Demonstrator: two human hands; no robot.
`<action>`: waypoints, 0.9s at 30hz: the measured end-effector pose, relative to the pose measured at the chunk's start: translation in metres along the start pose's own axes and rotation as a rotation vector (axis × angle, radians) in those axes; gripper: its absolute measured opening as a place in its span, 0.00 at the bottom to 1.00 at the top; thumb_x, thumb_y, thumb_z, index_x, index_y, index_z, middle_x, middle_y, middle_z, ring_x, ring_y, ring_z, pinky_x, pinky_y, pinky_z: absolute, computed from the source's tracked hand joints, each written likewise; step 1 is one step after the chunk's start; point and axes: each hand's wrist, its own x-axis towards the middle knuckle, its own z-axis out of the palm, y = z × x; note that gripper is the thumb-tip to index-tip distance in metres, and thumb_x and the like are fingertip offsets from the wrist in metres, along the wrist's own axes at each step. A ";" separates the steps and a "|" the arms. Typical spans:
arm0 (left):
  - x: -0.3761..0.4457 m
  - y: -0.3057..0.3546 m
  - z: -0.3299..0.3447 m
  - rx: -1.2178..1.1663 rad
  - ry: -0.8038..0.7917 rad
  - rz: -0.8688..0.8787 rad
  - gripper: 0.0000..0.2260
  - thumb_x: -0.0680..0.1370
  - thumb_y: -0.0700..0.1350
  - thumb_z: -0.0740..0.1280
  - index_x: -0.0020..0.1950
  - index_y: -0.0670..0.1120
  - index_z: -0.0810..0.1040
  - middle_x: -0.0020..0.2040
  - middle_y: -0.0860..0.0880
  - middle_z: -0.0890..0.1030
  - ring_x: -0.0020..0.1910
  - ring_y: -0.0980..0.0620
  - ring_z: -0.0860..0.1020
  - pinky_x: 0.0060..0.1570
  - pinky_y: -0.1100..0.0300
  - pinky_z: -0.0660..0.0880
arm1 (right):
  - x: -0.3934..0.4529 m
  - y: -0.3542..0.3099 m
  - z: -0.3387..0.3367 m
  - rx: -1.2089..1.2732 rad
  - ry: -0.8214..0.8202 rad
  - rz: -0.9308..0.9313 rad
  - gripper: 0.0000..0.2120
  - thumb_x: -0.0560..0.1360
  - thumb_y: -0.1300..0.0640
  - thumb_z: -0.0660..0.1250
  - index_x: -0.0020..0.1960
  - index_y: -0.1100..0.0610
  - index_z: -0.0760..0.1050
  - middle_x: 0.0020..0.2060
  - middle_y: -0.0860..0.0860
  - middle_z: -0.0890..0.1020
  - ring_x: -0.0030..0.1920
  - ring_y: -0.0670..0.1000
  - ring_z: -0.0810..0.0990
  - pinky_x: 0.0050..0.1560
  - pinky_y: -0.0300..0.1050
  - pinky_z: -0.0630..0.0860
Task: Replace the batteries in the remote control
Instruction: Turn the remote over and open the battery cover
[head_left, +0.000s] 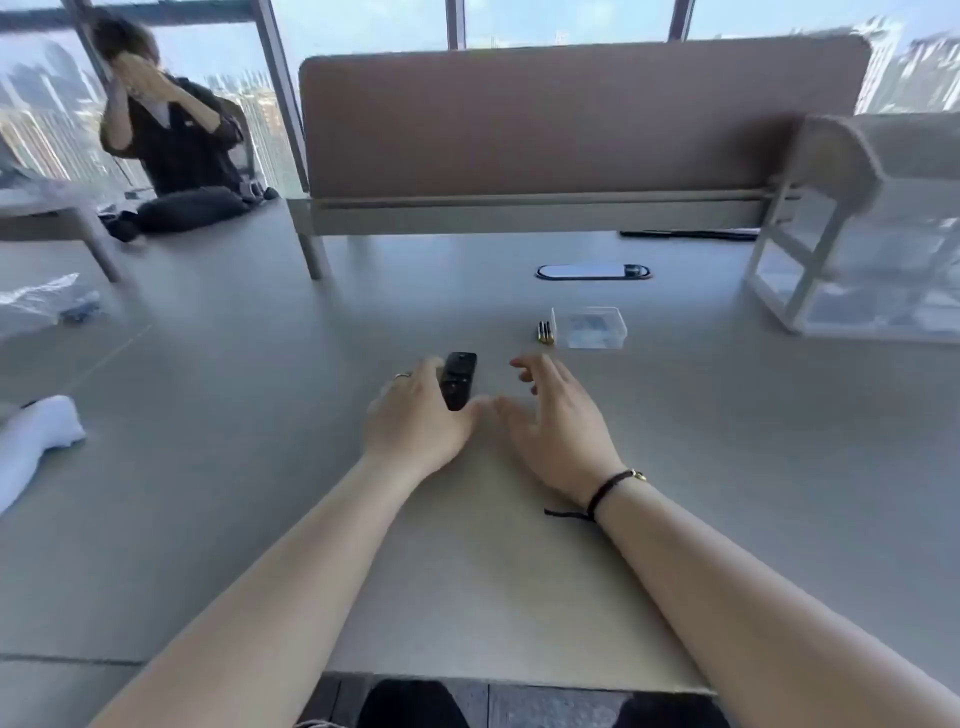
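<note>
A small black remote control lies on the grey table, its long axis pointing away from me. My left hand is curled around the remote's left side and near end, fingers and thumb touching it. My right hand hovers just right of the remote with its fingers spread, holding nothing. Two or three batteries with gold ends lie side by side farther back, beside a small clear plastic box.
A brown divider panel stands across the back of the table, with an oval cable port before it. A white rack stands at the right. White cloth and plastic wrap lie left. A person sits far left.
</note>
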 end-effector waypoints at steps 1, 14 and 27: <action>-0.001 0.000 -0.001 0.011 -0.005 -0.012 0.28 0.71 0.63 0.67 0.66 0.51 0.70 0.60 0.45 0.79 0.60 0.43 0.75 0.51 0.52 0.69 | -0.001 0.001 0.000 0.022 0.014 0.023 0.18 0.75 0.51 0.67 0.63 0.54 0.71 0.56 0.52 0.79 0.55 0.54 0.78 0.54 0.51 0.75; 0.039 0.015 0.012 0.160 -0.142 0.016 0.25 0.65 0.68 0.63 0.42 0.45 0.74 0.42 0.47 0.82 0.42 0.43 0.80 0.32 0.56 0.68 | 0.038 0.022 0.005 0.232 -0.129 0.230 0.18 0.76 0.46 0.67 0.63 0.50 0.74 0.43 0.42 0.82 0.46 0.47 0.81 0.51 0.46 0.78; 0.006 0.040 0.005 -1.177 -0.471 -0.033 0.09 0.80 0.51 0.63 0.56 0.49 0.78 0.44 0.37 0.84 0.36 0.39 0.82 0.28 0.51 0.78 | 0.036 0.009 -0.024 0.825 -0.322 0.263 0.09 0.80 0.55 0.64 0.57 0.56 0.78 0.38 0.55 0.82 0.23 0.47 0.74 0.25 0.41 0.71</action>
